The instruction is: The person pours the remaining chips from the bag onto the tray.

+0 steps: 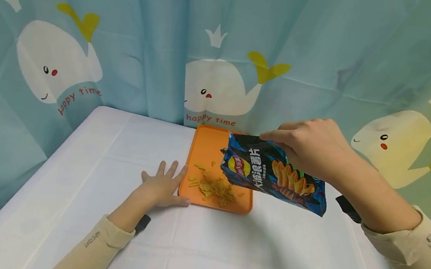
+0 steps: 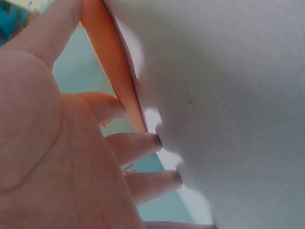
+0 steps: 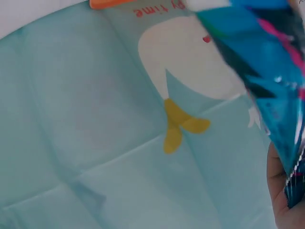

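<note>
A dark blue potato chip bag (image 1: 263, 172) hangs tilted over the right part of an orange tray (image 1: 208, 145), its torn end toward the left. My right hand (image 1: 311, 142) grips the bag along its upper edge; in the right wrist view the shiny blue bag (image 3: 267, 71) shows beside part of the hand (image 3: 283, 191). Yellow ridged chips (image 1: 214, 188) lie in a loose pile on the tray. With fingers spread, my left hand (image 1: 162, 186) rests at the tray's left edge. The left wrist view shows its fingers extended near the tray's side (image 2: 112, 62).
A white-covered table (image 1: 150, 140) bears the tray. Behind it hangs a light blue curtain (image 1: 163, 34) printed with white whales, close to the tray's far edge. The table's left edge runs diagonally toward the front.
</note>
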The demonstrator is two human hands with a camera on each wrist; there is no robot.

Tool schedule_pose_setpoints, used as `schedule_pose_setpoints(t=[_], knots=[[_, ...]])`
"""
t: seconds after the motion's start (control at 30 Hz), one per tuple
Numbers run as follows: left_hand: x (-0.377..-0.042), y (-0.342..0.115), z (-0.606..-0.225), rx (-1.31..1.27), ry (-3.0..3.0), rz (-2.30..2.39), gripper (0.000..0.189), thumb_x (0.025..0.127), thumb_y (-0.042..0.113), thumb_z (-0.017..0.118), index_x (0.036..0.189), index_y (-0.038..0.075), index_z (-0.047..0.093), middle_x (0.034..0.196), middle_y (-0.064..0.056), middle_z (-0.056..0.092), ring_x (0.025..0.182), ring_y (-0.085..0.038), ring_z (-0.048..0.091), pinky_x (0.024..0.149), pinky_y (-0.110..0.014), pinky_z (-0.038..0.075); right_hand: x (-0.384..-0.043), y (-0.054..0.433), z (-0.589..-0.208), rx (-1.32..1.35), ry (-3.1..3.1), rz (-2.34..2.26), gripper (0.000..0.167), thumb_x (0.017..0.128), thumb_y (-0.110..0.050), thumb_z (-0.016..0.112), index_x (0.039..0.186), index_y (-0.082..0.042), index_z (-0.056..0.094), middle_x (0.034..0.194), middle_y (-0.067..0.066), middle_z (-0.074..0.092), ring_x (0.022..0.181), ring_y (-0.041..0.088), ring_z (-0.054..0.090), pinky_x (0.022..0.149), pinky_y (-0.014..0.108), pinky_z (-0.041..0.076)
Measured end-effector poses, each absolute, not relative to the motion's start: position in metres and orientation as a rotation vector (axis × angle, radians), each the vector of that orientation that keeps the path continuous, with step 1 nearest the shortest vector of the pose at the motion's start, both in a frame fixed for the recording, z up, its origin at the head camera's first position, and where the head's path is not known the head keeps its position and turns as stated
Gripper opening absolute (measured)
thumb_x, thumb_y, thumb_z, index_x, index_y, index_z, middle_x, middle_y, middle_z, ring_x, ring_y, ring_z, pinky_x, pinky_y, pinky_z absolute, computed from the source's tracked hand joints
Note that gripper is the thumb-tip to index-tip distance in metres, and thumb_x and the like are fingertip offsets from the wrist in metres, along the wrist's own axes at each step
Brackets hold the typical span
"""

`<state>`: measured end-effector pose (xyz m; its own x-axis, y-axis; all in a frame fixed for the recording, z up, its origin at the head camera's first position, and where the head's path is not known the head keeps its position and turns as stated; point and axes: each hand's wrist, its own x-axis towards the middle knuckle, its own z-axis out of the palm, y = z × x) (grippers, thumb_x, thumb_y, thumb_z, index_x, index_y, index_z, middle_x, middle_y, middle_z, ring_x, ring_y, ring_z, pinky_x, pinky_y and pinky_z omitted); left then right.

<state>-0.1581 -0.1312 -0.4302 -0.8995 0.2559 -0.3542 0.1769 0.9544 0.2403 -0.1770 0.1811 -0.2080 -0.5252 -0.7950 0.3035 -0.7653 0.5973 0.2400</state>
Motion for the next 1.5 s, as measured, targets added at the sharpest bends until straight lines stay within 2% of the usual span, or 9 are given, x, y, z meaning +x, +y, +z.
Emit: schedule_pose_setpoints(t=[0.3, 0.63, 0.9, 1.3, 1.5], knots=[[-0.1580, -0.1316, -0.4300, 0.318, 2.724, 0.289, 0.105, 0.084, 0.071, 0.063, 0.161, 0.018, 0.016, 0.166, -0.020, 0.011, 0.149, -0.052, 0.008, 0.098, -0.086, 0.017, -0.1777, 0.1797, -0.2076, 1.272, -2.419, -0.101, 0.027, 0.092, -0.009, 0.068, 0.111, -0.026, 0.078, 0.084, -0.007, 0.074, 0.043, 0.006, 0.030, 0.040, 0.024, 0.020], [-0.1593, -0.1322, -0.4318, 0.311, 2.722, 0.282, 0.106, 0.083, 0.072, 0.062, 0.162, 0.019, 0.015, 0.166, -0.019, 0.010, 0.149, -0.052, 0.006, 0.098, -0.086, 0.017, -0.1772, 0.1808, -0.2103, 1.277, -2.403, -0.094, 0.031, 0.090, -0.004, 0.065, 0.108, -0.026, 0.079, 0.081, -0.008, 0.072, 0.043, 0.007, 0.029, 0.040, 0.025, 0.018], [-0.1609, -0.1318, -0.4347, 0.325, 2.731, 0.272, 0.106, 0.083, 0.073, 0.061, 0.162, 0.019, 0.014, 0.167, -0.019, 0.009, 0.149, -0.052, 0.006, 0.098, -0.086, 0.018, -0.1760, 0.1858, -0.2115, 1.264, -2.401, -0.103, 0.028, 0.090, -0.010, 0.070, 0.111, -0.027, 0.078, 0.082, -0.008, 0.072, 0.043, 0.006, 0.029, 0.040, 0.024, 0.018], [-0.1611, -0.1322, -0.4345, 0.320, 2.734, 0.286, 0.107, 0.082, 0.073, 0.062, 0.162, 0.019, 0.015, 0.166, -0.019, 0.010, 0.149, -0.052, 0.006, 0.097, -0.086, 0.017, -0.1761, 0.1823, -0.2086, 1.287, -2.377, -0.080, 0.028, 0.090, -0.009, 0.070, 0.110, -0.027, 0.078, 0.082, -0.009, 0.073, 0.043, 0.005, 0.032, 0.039, 0.024, 0.020], [-0.1612, -0.1324, -0.4353, 0.324, 2.738, 0.285, 0.107, 0.082, 0.073, 0.062, 0.162, 0.019, 0.015, 0.166, -0.019, 0.010, 0.149, -0.052, 0.006, 0.097, -0.086, 0.018, -0.1770, 0.1823, -0.2094, 1.286, -2.364, -0.068, 0.028, 0.089, -0.008, 0.070, 0.109, -0.027, 0.079, 0.076, -0.009, 0.070, 0.044, 0.005, 0.032, 0.039, 0.024, 0.019]])
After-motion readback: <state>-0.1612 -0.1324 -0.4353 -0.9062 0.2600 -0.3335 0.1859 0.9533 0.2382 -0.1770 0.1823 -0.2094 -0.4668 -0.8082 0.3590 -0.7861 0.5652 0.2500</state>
